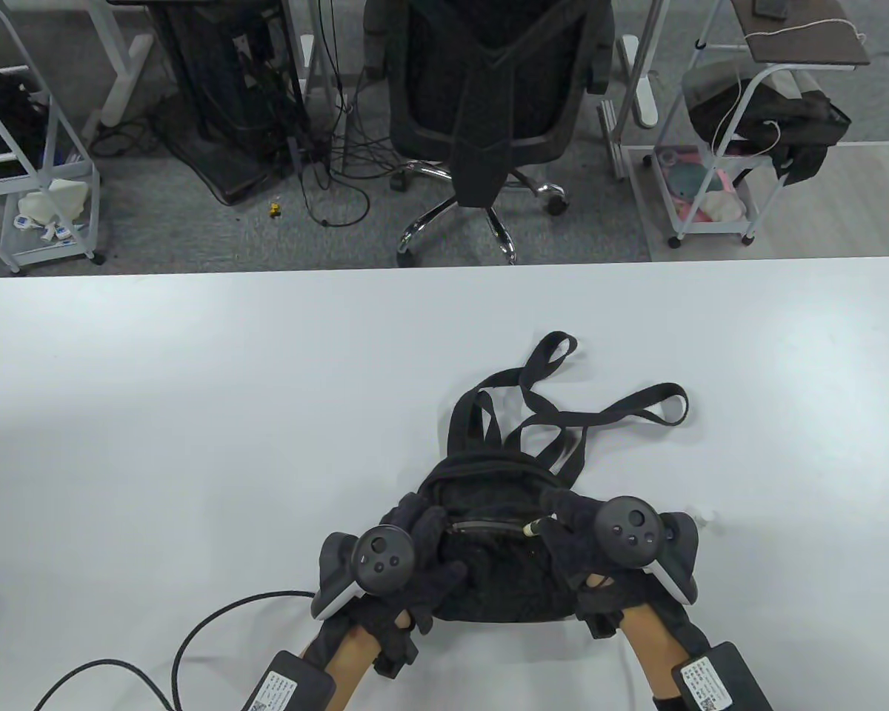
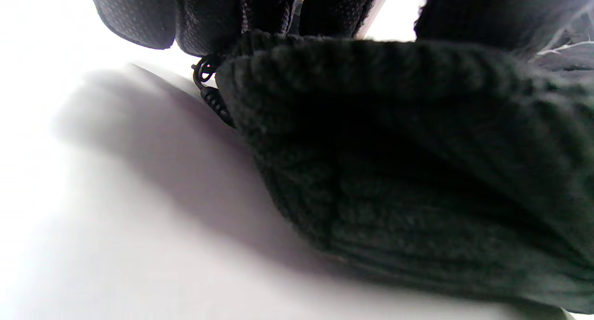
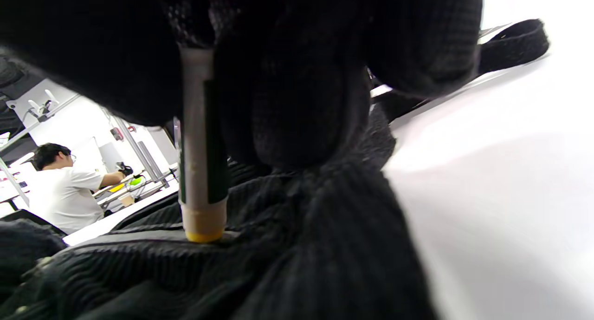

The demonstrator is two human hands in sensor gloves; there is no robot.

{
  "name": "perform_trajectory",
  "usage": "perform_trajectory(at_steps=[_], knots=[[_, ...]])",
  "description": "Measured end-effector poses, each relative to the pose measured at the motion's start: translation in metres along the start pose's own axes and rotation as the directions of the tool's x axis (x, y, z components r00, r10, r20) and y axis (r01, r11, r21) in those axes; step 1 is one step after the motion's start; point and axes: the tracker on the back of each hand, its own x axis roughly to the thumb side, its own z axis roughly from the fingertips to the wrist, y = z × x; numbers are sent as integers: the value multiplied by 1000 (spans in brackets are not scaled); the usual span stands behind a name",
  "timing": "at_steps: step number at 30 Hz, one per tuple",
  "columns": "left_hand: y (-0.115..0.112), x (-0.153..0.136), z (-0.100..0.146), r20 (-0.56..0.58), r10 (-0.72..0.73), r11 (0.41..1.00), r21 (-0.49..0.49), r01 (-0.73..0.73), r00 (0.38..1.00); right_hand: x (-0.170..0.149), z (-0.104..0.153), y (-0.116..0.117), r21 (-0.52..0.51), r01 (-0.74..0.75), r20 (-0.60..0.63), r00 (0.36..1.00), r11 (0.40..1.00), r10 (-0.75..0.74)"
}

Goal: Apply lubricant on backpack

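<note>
Lying flat, fuzzy black backpack (image 1: pixel 504 578) trails looped straps (image 1: pixel 563 415).

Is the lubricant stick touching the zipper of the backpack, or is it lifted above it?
Touching. In the right wrist view, the yellow tip of the lubricant stick sits on the zipper of the backpack, held by the right hand.

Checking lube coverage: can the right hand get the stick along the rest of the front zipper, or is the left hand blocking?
Probably yes. The right hand has the lubricant stick tip down on the zipper; the track looks bare up to the left hand, which rests on the backpack at the zipper's far end.
</note>
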Motion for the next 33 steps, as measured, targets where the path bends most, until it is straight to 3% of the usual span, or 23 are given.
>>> perform_trajectory(at_steps=[9,15,22,33], knots=[[0,0,-1,-8,1,1000,-9,-1,1000,-7,2,-5,6,-45,-11,999,999,45],[0,0,-1,-10,-4,1000,-10,4,1000,2,-3,2,14,21,6,1000,1000,-22],[0,0,-2,-11,-4,1000,-14,4,1000,-5,0,-2,9,-43,-4,999,999,43],[-2,2,-3,-13,-30,999,-33,29,999,4,-4,7,18,38,0,999,999,-38]])
